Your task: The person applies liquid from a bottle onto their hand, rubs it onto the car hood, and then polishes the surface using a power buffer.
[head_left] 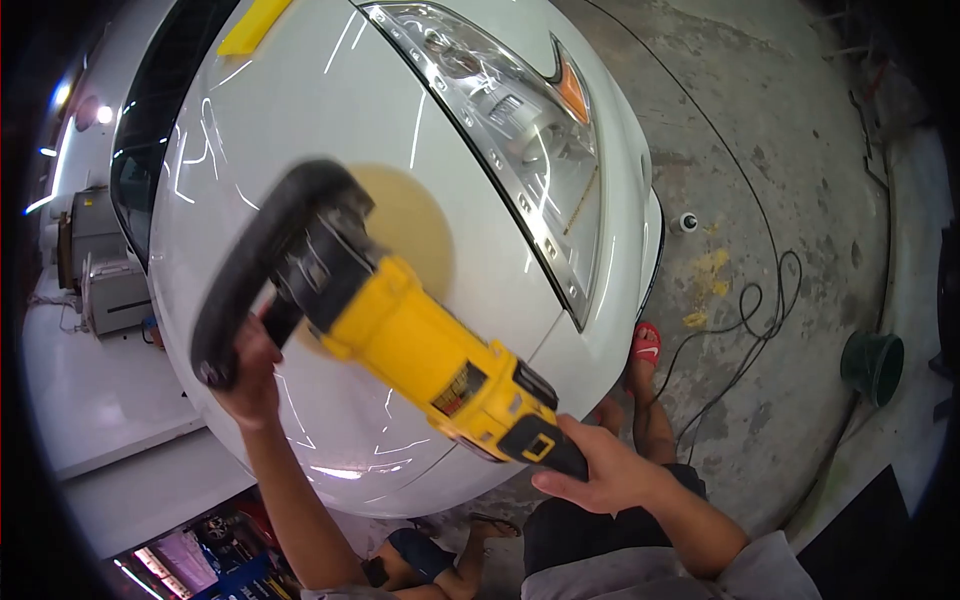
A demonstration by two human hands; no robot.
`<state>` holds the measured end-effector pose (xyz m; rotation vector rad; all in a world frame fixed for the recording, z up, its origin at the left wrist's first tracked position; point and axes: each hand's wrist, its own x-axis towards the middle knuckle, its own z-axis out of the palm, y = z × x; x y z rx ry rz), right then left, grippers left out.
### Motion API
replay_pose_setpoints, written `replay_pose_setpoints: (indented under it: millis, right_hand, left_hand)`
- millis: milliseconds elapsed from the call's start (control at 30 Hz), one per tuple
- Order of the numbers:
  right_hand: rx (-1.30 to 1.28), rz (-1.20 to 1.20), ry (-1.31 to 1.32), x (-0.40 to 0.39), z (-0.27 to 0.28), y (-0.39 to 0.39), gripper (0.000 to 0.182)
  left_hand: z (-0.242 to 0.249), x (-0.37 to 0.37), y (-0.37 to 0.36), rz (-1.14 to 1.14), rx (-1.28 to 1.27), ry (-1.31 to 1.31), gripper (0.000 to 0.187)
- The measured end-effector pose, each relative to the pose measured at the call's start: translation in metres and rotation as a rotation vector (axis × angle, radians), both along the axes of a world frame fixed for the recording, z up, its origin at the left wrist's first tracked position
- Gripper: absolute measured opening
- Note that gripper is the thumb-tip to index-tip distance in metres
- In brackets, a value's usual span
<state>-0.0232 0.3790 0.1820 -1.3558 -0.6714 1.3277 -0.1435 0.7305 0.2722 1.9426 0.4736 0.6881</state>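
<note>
A yellow and black polisher (425,345) lies across the white car hood (470,240), its round yellowish pad (415,225) against the paint and partly hidden by the tool. My left hand (252,375) is closed around the black front handle at the lower left. At the tool's rear end, my right hand (597,465) grips the black grip from the right side. The clear headlight (520,120) is to the right of the pad. A yellow cloth (252,27) rests on the hood near the top.
A black cable (765,320) loops over the concrete floor on the right. A bottle (687,222) and a dark green bucket (872,368) stand there. Another person's legs (440,562) show at the bottom. Grey machines (118,292) are at the left.
</note>
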Motion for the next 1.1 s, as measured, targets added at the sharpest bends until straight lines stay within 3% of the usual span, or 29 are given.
replay_pose_setpoints:
  millis: [100,200,567,1100]
  right_hand:
    - [0.028,0.098,0.185,0.023,0.014,0.016,0.060]
    - [0.063,0.102,0.340,0.043,0.026,0.038,0.056]
    - [0.205,-0.143,0.401,0.077,0.046,0.091,0.050]
    - [0.184,-0.207,0.509,0.049,0.038,0.049,0.051]
  left_hand:
    - [0.020,0.038,0.034,-0.024,-0.078,0.029,0.022]
    - [0.040,0.073,0.065,-0.049,-0.108,0.089,0.022]
    - [0.072,0.172,0.140,-0.112,-0.179,0.169,0.017]
    - [0.068,0.192,0.081,-0.157,-0.119,0.272,0.017]
